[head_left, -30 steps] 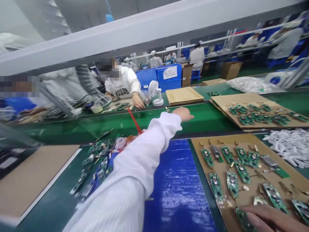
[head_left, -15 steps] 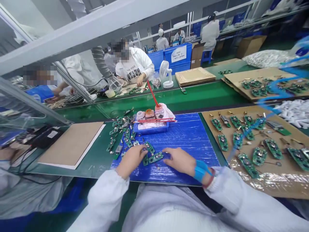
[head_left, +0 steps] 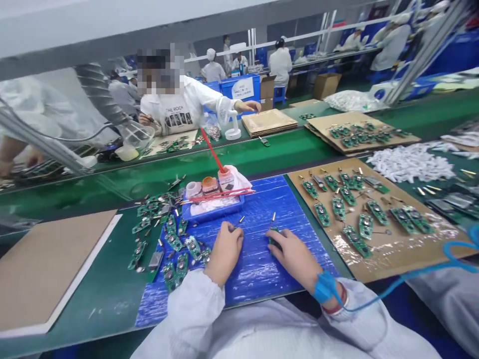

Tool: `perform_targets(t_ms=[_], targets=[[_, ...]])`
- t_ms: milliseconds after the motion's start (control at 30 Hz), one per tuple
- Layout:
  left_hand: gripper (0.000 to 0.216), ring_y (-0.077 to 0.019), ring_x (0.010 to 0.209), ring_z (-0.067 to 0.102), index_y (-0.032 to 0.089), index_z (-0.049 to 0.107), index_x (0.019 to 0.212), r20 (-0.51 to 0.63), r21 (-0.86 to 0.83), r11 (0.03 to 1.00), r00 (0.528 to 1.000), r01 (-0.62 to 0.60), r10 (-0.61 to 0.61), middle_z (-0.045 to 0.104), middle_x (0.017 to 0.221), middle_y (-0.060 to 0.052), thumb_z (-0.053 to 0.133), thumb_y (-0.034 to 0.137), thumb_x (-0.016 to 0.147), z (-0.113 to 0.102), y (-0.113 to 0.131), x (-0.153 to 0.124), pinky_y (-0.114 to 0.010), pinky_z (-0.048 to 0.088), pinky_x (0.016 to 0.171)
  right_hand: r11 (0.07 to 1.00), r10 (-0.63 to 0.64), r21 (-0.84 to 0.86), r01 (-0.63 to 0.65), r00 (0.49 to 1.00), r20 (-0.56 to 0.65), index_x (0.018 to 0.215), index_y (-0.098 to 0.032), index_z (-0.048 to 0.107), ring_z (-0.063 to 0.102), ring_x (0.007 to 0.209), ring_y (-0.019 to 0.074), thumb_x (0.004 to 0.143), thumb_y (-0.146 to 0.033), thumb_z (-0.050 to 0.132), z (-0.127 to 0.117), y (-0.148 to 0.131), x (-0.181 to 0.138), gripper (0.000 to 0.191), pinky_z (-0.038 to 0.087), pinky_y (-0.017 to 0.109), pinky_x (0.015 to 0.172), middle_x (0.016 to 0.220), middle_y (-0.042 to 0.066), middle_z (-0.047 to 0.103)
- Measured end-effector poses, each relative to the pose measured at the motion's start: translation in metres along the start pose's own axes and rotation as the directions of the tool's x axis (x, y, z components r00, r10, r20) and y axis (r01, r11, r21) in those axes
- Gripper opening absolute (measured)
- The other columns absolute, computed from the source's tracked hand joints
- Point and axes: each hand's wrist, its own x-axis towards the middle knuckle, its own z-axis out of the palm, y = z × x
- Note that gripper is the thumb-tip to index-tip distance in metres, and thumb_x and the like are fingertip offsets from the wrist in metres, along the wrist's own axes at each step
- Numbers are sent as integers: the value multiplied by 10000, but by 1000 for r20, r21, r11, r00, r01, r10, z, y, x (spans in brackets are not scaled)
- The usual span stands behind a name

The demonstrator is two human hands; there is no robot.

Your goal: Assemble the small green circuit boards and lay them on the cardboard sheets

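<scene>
Both my hands rest on a blue mat (head_left: 262, 264) in front of me. My left hand (head_left: 224, 252) lies with its fingers curled down, the tips next to a small metal pin (head_left: 240, 220); what is under the fingers is hidden. My right hand (head_left: 294, 255) is curled over a small green circuit board (head_left: 274, 233), fingertips pressed on it. A blue wrist strap (head_left: 324, 287) with a coiled blue cable (head_left: 430, 269) is on my right wrist. A heap of green circuit boards (head_left: 164, 234) lies just left of my left hand.
A blue tray (head_left: 213, 208) with small jars and red sticks stands at the mat's far edge. Right of it, a cardboard sheet (head_left: 389, 249) carries rows of boards. A brown board (head_left: 48, 269) lies at the left. Beyond a green conveyor (head_left: 277, 152), a person in white works.
One second ago my left arm reached out over the conveyor. It has come back, and both hands now sit low on the mat. The right hand has closed over one board.
</scene>
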Motion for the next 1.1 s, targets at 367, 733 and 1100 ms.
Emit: perform_targets(t_ms=[367,733,1100], targets=[[459,-169,978,615,283,492,1075,78,-890,440,990,121,-115,653,1046,-13,752,253,698,-17,29,-8,-272,507,801,859,-186,274,433,762,-620,1324,-423,431,558,767,96,874,-28,472,-16,28,-17,600,547,238,686,986,21,423],[366,-61,749,586,282,594,909,60,-947,308,990,97,-126,609,830,68,811,161,641,-8,72,-6,-109,483,640,749,32,523,407,766,-642,1423,-365,259,626,826,136,844,-96,574,-19,33,-35,712,566,307,761,1009,18,568],[380,-108,688,582,282,586,855,-7,-925,377,991,46,-137,610,768,68,833,174,588,-8,85,-5,-186,501,620,738,108,587,334,800,-591,1394,-379,274,647,842,166,849,-167,603,-26,34,-38,671,576,344,751,989,22,589]])
